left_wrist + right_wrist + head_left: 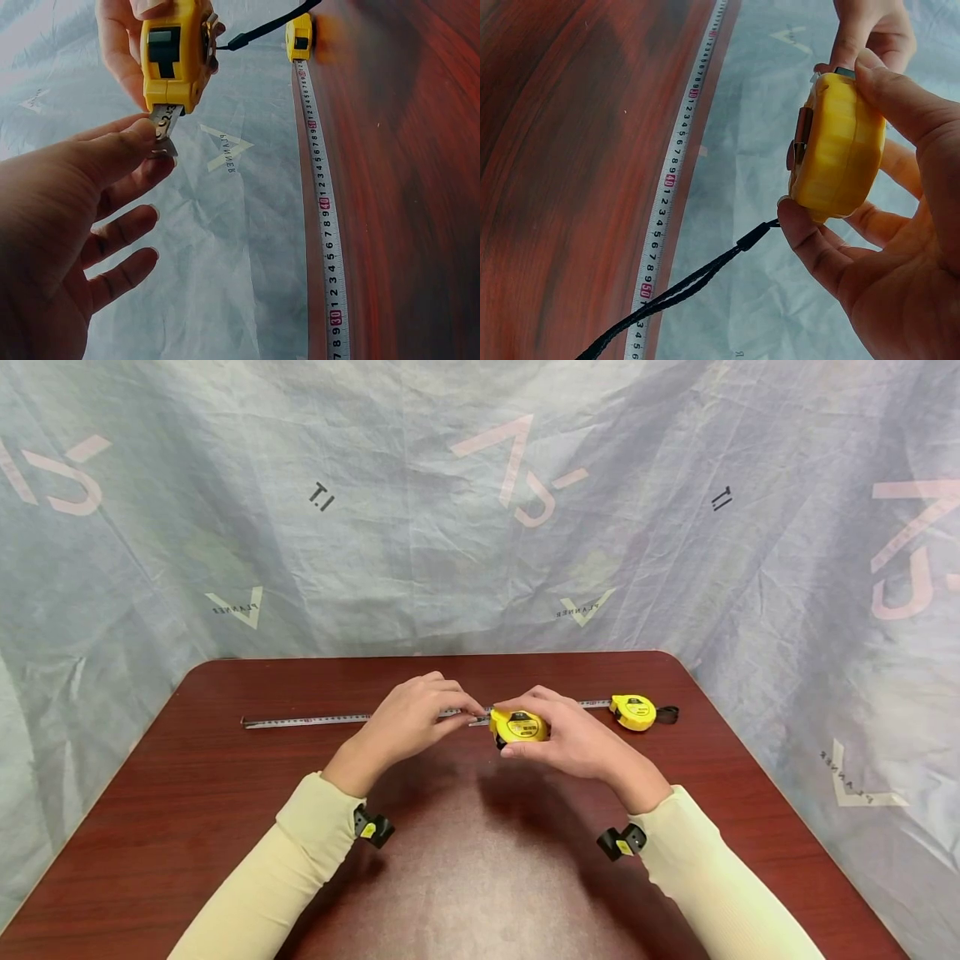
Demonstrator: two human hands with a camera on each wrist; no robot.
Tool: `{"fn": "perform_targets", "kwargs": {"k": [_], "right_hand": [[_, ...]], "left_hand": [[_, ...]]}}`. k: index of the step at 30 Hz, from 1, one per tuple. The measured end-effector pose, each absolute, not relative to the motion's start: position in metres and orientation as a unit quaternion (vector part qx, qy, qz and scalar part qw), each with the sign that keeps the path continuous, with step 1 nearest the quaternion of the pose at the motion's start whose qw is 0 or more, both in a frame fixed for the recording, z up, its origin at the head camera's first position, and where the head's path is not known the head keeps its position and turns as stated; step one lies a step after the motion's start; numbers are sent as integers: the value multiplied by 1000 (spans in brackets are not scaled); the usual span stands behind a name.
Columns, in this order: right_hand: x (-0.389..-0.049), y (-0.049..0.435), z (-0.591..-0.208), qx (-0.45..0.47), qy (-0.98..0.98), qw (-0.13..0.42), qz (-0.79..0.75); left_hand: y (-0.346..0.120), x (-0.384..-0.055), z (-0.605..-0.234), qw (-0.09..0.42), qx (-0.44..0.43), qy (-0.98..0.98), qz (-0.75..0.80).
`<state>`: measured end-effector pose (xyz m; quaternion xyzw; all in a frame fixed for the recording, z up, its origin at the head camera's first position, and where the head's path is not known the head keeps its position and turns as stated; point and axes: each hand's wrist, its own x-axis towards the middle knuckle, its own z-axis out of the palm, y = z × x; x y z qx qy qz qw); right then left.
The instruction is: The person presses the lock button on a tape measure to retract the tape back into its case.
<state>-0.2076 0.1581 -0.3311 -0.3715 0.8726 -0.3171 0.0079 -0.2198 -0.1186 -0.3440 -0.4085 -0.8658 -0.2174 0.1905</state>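
A yellow tape measure [519, 727] is held above the table by my right hand [577, 737], thumb and fingers around its case. My left hand [405, 717] pinches the short end of its metal blade [166, 120] between thumb and forefinger; the other left fingers are spread in the left wrist view. From the held case hangs a black wrist strap [705, 274]. Behind the hands, a second yellow tape measure [633, 713] lies on the table at the right. Its long numbered blade [307, 722] stretches leftward across the tabletop, partly hidden by both hands.
The dark red wooden table [187, 827] has rounded far corners. A grey printed cloth [420, 568] hangs behind and along both sides. The second tape's black strap [667, 715] lies near the right edge. Each wrist wears a small black camera [373, 827].
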Motion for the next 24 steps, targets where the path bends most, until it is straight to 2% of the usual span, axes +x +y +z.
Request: {"fn": "perform_targets", "kwargs": {"k": [24], "right_hand": [[-204,160,-332,-365,877,5,-312]], "left_hand": [[-116,-220,-346,194,-408,-863,-226]]}}
